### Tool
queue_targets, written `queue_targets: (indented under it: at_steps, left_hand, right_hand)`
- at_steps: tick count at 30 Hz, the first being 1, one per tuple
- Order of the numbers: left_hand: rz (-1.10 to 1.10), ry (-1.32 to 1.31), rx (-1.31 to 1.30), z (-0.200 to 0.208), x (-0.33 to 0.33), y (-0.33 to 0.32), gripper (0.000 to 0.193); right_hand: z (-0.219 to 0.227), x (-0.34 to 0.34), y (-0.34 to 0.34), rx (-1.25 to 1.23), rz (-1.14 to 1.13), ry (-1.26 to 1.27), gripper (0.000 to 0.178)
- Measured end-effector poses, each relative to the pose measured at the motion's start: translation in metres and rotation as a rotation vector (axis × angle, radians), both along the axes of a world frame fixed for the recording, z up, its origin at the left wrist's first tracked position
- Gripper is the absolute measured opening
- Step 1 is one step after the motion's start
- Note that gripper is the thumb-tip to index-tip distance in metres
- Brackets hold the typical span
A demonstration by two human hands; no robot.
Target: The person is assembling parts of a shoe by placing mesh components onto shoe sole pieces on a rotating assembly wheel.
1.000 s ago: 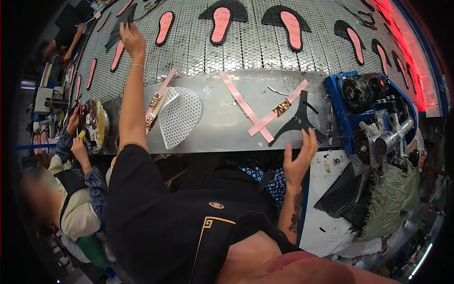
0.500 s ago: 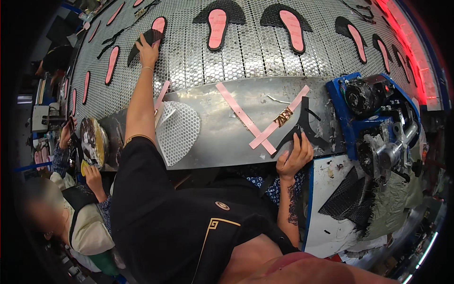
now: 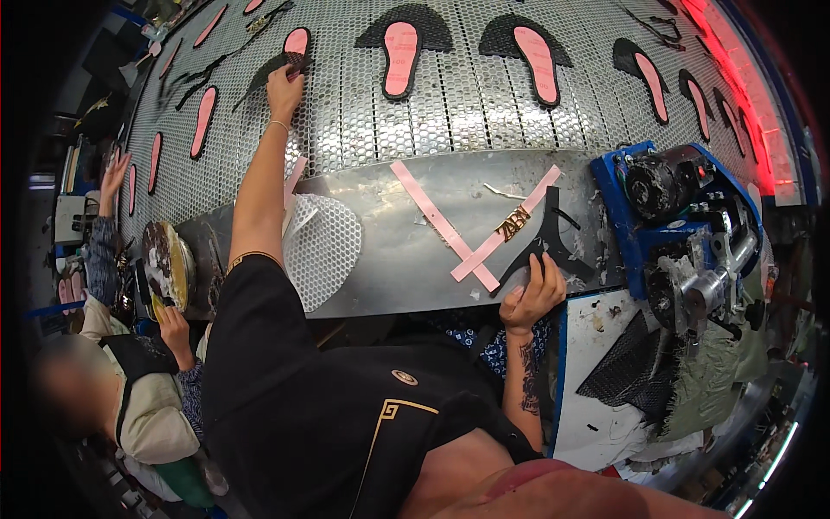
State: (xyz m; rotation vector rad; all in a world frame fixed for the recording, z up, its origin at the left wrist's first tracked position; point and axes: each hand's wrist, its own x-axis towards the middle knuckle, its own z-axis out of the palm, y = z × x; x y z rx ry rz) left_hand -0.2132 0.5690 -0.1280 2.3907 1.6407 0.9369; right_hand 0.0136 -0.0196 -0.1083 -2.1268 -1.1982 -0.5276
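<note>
My left hand (image 3: 284,93) reaches to the mesh conveyor and pinches a black mesh piece (image 3: 259,78) beside a pink insole with a black edge (image 3: 296,41). My right hand (image 3: 535,292) is by the near edge of the metal table, its fingers and thumb closed on the lower leg of a black Y-shaped strap (image 3: 551,232). Left of that strap, two pink strips (image 3: 430,212) lie crossed. A gold letter-shaped ornament (image 3: 513,224) sits on the right strip. A white honeycomb-patterned sheet (image 3: 324,255) lies near my left forearm.
Pink insoles (image 3: 400,59), several with black mesh pieces, lie along the conveyor (image 3: 346,121). A blue machine with rollers (image 3: 683,229) stands at right, above a white board (image 3: 596,424) with black mesh scraps. A co-worker (image 3: 160,415) sits at left beside a round, stained container (image 3: 169,268).
My left hand has gone from spread fingers on the black mesh piece to a pinch, shifting slightly right. The co-worker's far hand has risen toward the conveyor. My right hand barely moved.
</note>
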Motion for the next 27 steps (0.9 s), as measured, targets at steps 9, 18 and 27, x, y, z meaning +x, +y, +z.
queue_targets:
  at_steps: [9,18,27]
  left_hand:
    - [-0.151,-0.195,0.326,0.043,0.007,0.0,0.022]
    - [0.168,-0.048,0.013,0.006,-0.02,-0.026,0.069]
    - [0.178,0.297,-0.037,0.025,0.059,-0.066,0.069]
  right_hand:
    - [-0.004,0.002,-0.004,-0.015,-0.026,-0.018,0.051]
    - [-0.007,0.002,-0.004,0.004,-0.024,-0.019,0.051]
    - [-0.005,0.0,-0.002,0.011,-0.013,-0.028,0.052]
